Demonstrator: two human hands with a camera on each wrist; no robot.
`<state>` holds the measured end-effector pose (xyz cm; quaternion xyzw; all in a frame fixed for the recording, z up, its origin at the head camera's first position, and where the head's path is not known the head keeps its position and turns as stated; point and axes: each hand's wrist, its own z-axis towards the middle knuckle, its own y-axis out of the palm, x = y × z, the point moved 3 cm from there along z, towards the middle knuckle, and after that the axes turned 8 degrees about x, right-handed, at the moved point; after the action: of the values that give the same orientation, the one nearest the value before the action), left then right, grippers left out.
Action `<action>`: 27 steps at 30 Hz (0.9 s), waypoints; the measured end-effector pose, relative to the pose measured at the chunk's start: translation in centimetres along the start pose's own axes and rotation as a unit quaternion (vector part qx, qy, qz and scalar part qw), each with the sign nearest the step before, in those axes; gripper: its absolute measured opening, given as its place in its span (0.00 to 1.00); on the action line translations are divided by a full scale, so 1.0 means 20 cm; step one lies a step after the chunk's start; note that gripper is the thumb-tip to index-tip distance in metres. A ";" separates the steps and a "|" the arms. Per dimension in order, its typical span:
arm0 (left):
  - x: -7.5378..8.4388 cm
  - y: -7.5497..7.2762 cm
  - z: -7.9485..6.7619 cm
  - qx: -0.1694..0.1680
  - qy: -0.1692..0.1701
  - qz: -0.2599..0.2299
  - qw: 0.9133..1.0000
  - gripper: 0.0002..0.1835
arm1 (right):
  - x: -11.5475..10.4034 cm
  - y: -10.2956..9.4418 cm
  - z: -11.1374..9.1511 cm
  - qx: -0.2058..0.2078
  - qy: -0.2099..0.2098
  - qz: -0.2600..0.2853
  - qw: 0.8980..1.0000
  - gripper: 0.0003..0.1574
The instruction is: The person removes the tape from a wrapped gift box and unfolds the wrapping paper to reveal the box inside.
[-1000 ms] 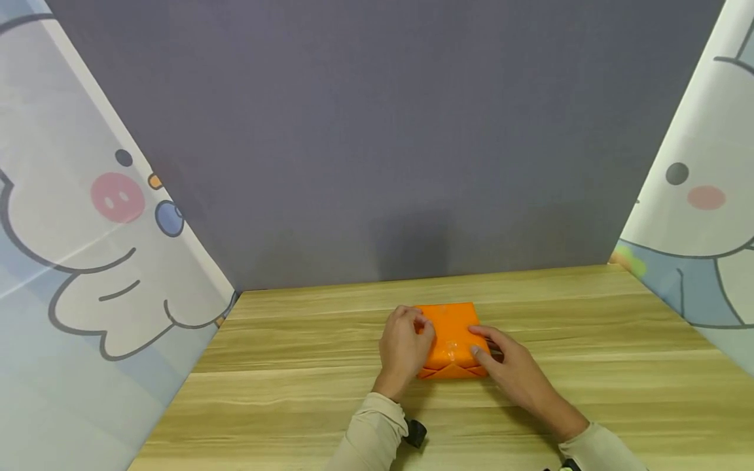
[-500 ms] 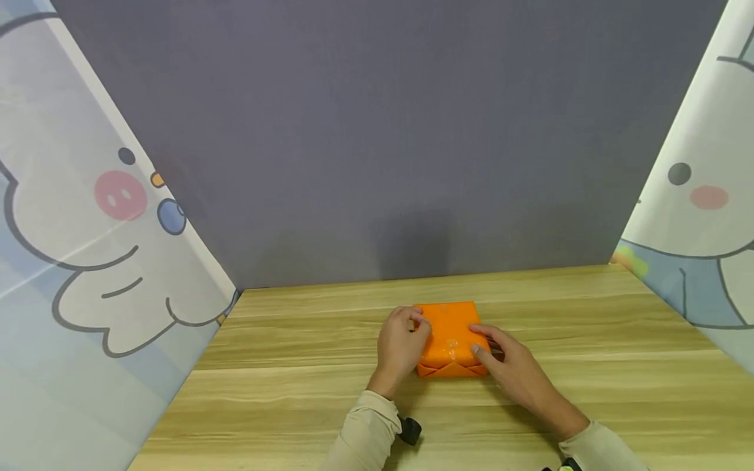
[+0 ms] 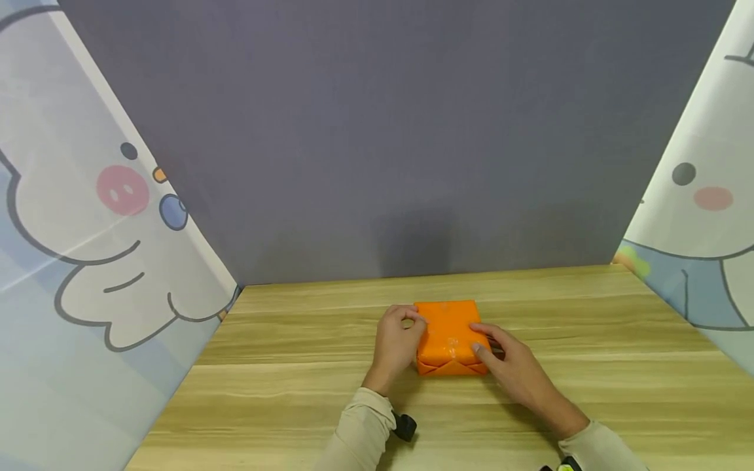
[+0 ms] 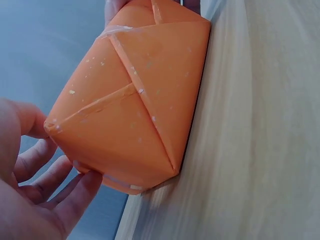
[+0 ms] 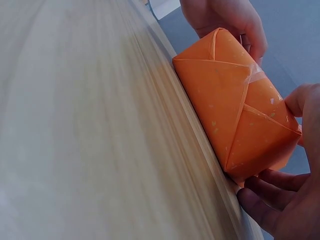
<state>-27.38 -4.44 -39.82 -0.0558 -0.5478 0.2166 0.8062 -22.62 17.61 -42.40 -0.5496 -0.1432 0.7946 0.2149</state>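
Note:
A box wrapped in orange paper (image 3: 450, 330) lies on the wooden table, its folded end flap turned toward me and clear tape on its top front edge. My left hand (image 3: 396, 343) is at the box's left side; in the left wrist view its thumb and curled fingers (image 4: 87, 182) touch the box around a corner. From the right, my right hand (image 3: 518, 369) holds the box, thumb on the top edge and fingers along the side. The right wrist view shows the right fingers (image 5: 265, 200) low against a bottom corner. The far side of the box is hidden.
A grey panel (image 3: 406, 144) stands upright behind the wooden table (image 3: 283, 392). Cartoon-printed sheets rise at the left (image 3: 76, 196) and right (image 3: 701, 216). A black wrist device (image 3: 404, 427) hangs by the left sleeve.
My left hand has slid slightly left, its thumb moving from over the top of the box toward its left edge. The right hand keeps its place, and the box has barely shifted.

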 end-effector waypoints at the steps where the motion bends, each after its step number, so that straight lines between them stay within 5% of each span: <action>1: 0.00 0.00 0.00 0.000 -0.006 -0.005 1.000 0.05 | 0.00 0.00 0.00 -0.001 0.000 0.000 1.000 0.26; 27: -0.05 -0.02 0.02 0.001 -0.069 -0.042 0.997 0.04 | 0.00 -0.01 0.00 -0.014 0.009 0.007 1.000 0.27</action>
<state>-28.01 -5.37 -40.40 -0.0165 -0.6039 0.1865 0.7748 -22.56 17.75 -42.33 -0.5604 -0.1492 0.7890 0.2030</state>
